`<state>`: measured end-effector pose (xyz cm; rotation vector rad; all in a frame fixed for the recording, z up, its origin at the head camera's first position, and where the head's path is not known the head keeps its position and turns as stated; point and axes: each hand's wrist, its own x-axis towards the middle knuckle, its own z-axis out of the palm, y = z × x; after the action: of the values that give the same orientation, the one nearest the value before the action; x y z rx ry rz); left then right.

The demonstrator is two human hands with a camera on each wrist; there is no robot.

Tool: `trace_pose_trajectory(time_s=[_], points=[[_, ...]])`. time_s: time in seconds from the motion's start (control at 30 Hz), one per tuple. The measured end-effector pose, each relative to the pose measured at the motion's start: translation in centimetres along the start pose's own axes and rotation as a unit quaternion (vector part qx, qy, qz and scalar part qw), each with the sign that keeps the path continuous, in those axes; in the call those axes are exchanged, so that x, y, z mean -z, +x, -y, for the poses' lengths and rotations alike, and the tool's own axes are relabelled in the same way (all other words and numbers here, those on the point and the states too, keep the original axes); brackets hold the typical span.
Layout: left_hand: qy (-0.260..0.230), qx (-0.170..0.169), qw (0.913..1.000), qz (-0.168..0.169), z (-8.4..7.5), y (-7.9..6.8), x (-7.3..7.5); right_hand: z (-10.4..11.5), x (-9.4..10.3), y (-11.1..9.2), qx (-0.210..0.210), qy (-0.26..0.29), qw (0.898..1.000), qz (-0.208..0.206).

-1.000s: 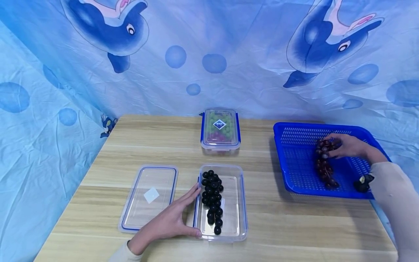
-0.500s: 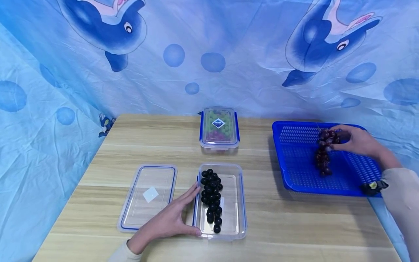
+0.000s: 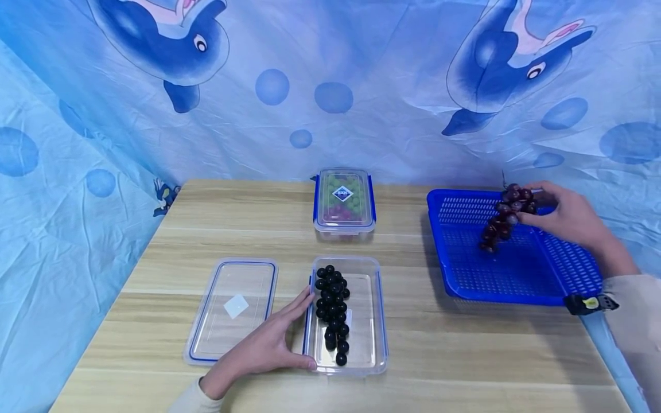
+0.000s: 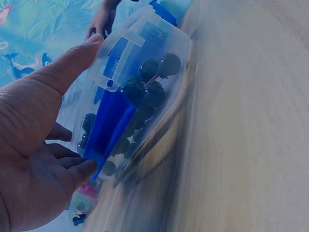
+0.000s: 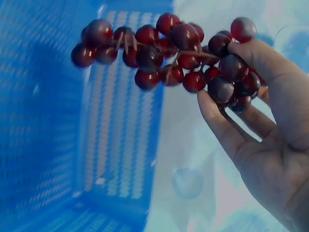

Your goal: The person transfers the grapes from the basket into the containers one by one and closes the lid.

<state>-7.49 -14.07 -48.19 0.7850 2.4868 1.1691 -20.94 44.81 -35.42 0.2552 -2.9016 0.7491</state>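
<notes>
My right hand (image 3: 573,221) grips a bunch of dark red grapes (image 3: 508,209) by its upper end, raised over the blue basket (image 3: 454,281). In the right wrist view the red grapes (image 5: 186,38) stretch leftward from between thumb and fingers. My left hand (image 3: 265,344) rests against the left side of a clear plastic container (image 3: 369,367), thumb near its front corner and fingers along the side. Inside that container lies a bunch of black grapes (image 3: 333,304), toward its left side. The left wrist view shows the left hand (image 4: 43,140) spread along the container wall.
Left of the container a clear lid (image 3: 253,338) with a blue seal lies flat, partly behind the left forearm. Farther back stands a closed container (image 3: 345,215) holding green and red grapes. A printed blue curtain (image 3: 382,137) hangs behind the wooden table (image 3: 418,350).
The right hand has lifted the red grapes up from the basket floor, and the bunch now hangs tilted to the left. The left hand keeps its place at the container.
</notes>
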Motion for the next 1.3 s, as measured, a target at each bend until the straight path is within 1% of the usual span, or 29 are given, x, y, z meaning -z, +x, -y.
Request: trace_pose_trajectory(time_s=[0.1,0.23,0.33,0.43,0.5,0.57,0.67,0.8,0.93,1.0,1.13,1.3], points=[[-0.001,0.001,1.0000,-0.001,0.1,0.0,0.0,2.0,0.1,-0.1,0.001,0.011,1.000,-0.023],[-0.001,-0.001,1.0000,-0.001,0.1,0.0,0.0,5.2,0.1,-0.4,-0.004,0.025,0.998,-0.049],[-0.001,-0.003,1.0000,-0.001,0.1,0.0,0.0,7.6,0.1,-0.7,0.005,0.046,0.997,-0.063],[-0.002,-0.004,1.0000,-0.002,0.1,0.0,-0.1,9.9,-0.3,-1.0,0.036,0.078,0.993,-0.077],[-0.003,-0.004,1.0000,-0.001,0.1,0.0,-0.2,11.5,-0.7,-1.3,0.061,0.101,0.990,-0.081],[-0.004,-0.005,1.0000,-0.002,0.2,0.0,-0.2,13.1,-1.3,-1.6,0.076,0.118,0.987,-0.080],[-0.004,-0.007,1.0000,-0.002,0.2,0.0,-0.2,15.5,-2.1,-2.4,0.078,0.128,0.986,-0.068],[-0.003,-0.007,1.0000,-0.001,0.2,0.0,-0.2,18.2,-3.4,-3.5,0.087,0.129,0.987,-0.038],[-0.004,-0.006,1.0000,0.000,0.3,0.0,-0.1,20.0,-5.1,-4.3,0.108,0.136,0.985,-0.008],[-0.004,-0.007,1.0000,0.000,0.3,0.0,-0.2,20.8,-6.1,-4.6,0.112,0.148,0.983,0.004],[-0.004,-0.010,0.9999,-0.003,0.4,0.0,-0.3,22.0,-8.0,-5.3,0.109,0.198,0.973,0.034],[-0.005,-0.009,0.9999,-0.003,0.4,0.0,-0.1,23.3,-10.7,-6.3,0.087,0.276,0.954,0.075]])
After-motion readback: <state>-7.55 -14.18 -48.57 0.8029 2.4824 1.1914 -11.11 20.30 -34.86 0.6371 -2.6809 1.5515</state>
